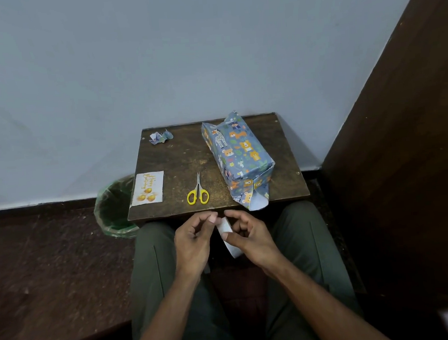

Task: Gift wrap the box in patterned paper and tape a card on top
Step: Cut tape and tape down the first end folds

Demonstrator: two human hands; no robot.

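Observation:
The box (239, 155) lies on the right half of the small brown table (179, 157), covered in blue animal-print paper, with paper flaps loose at its near and far ends. A greeting card (147, 188) with gold print lies at the table's left edge. Below the table's near edge, over my lap, my right hand (249, 235) grips a white tape roll (229, 236) between thumb and fingers. My left hand (196, 239) pinches the tape's free end at the roll's upper left.
Yellow-handled scissors (198, 192) lie near the table's front edge, between the card and the box. Crumpled paper scraps (160, 137) sit at the far left corner. A green-lined bin (113, 205) stands on the floor left of the table. A wall is behind, a dark wooden panel (404, 155) at right.

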